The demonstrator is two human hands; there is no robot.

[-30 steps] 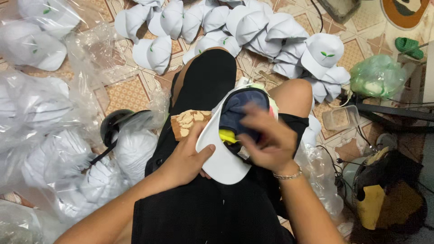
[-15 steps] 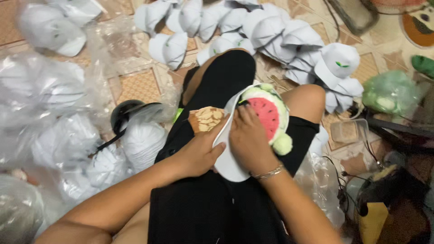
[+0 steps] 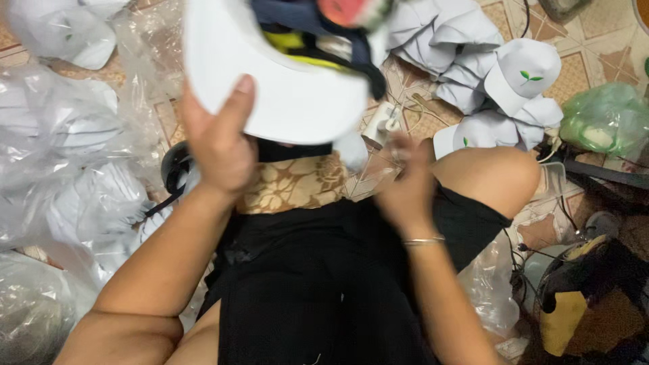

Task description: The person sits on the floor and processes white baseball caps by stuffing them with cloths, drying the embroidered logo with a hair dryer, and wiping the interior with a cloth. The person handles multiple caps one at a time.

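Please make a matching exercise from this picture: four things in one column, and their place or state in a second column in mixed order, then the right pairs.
Things:
1. white cap
2. right hand
3. green plastic bag
4. cap with green leaf mark

Places or states:
a. lying on the floor at the far right
b. held up by the left hand
c. on the floor pile, upper right
d. empty, blurred, above the lap

Pairs: 1-b, 2-d, 3-a, 4-c
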